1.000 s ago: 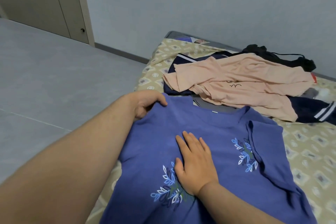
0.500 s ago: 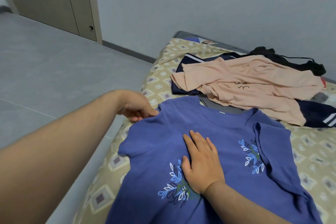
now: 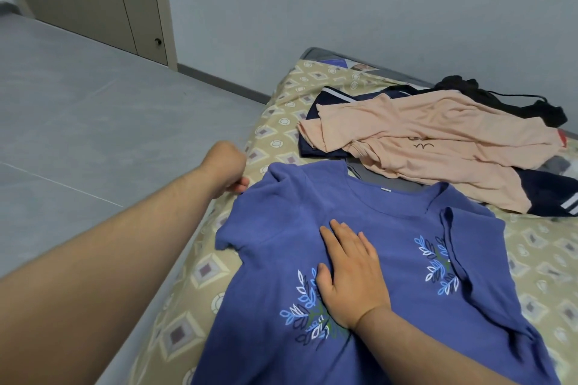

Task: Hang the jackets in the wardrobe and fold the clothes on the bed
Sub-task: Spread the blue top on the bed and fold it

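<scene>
Near the left edge of the bed [image 3: 281, 122] the blue shirt [image 3: 400, 222] lay spread flat, we pressed our right hand [image 3: 350, 275] on its chest, grip apart, fingers straight, our left hand [image 3: 226, 166] curled at its shoulder edge, whether that grip pinched cloth we could not tell, peach top [image 3: 438, 134] heaped toward the far edge.

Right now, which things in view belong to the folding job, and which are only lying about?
For the job: blue shirt, pressed flat by the right hand; left hand at its shoulder edge, grip unclear; peach top, navy garment and black garment, piled on the bed.
Lying about: printed packet at the bed's far corner; closed door.
</scene>
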A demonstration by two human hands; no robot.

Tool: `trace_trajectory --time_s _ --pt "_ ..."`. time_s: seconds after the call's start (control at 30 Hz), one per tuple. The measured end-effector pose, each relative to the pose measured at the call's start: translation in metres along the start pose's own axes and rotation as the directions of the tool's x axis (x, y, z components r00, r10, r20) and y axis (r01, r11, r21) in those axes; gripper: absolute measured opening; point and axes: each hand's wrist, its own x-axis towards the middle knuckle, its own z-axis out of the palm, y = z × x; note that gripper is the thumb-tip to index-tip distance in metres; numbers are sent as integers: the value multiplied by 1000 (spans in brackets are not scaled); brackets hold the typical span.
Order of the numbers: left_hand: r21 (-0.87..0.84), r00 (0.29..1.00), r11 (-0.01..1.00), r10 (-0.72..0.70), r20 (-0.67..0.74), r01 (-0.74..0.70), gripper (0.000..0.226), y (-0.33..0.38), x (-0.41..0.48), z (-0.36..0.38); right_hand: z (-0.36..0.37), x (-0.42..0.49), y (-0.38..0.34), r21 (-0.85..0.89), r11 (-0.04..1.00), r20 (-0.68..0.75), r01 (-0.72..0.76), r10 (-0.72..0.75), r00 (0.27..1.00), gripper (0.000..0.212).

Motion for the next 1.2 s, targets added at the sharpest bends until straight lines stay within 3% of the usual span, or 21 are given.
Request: trace_trajectory --time_s 0.07,0.13,0.2,0.27,0.4,0.5,0.57,0.63,0.7,0.77,0.87,0.97,1.0,1.13,1.2 --pt "33 997 997 72 22 -73 27 -11 -14 2 -1 0 0 1 1000 -2 -1 1 1000 70" --pt "218 984 959 178 29 -180 33 -27 -35 4 -1 0 -1 2 1000 -10 -2 2 1000 69" --pt "496 960 828 277 44 -262 33 -44 -58 6 0 0 -1 2 1000 -14 -1 1 1000 70" --pt "615 943 727 323 84 -304 25 -56 -77 6 0 0 0 -1 1000 -10 2 -2 1000 71" --pt "554 983 812 166 81 -183 20 -63 -95 -6 0 0 0 0 1000 -17 2 -2 1000 71" --pt "261 979 965 -44 198 -10 29 -58 -96 -15 -1 0 0 -4 1000 -10 0 0 1000 70" --pt "71 982 997 -21 189 8 27 -54 -95 -15 -1 0 0 2 1000 -11 -1 1 1000 69" --pt "174 968 955 219 126 -239 12 -52 -88 -16 -1 0 0 6 1000 -10 -2 2 1000 69" --pt "326 873 812 420 249 -484 32 -48 -83 -15 0 0 0 7 1000 -11 -1 1 1000 70" --pt "380 803 720 428 415 -581 46 -43 -80 -10 1 0 1 2 1000 -12 -3 3 1000 69" --pt "517 810 636 345 475 -574 67 -41 -71 5 1 0 1 7 1000 -18 -4 4 1000 70" --pt "616 824 547 383 418 -567 19 -37 -61 13 1 -1 1 5 1000 -17 -1 1 1000 72" --pt "620 829 551 396 396 -559 6 -35 -58 12 1 0 1 9 1000 -20 -1 1 1000 71" --pt "558 858 652 405 316 -513 25 -38 -42 4 1 0 2 11 1000 -19 1 0 1000 70" --pt "529 873 701 448 194 -478 24 -38 -34 -1 2 0 1 14 1000 -20 0 0 1000 68"
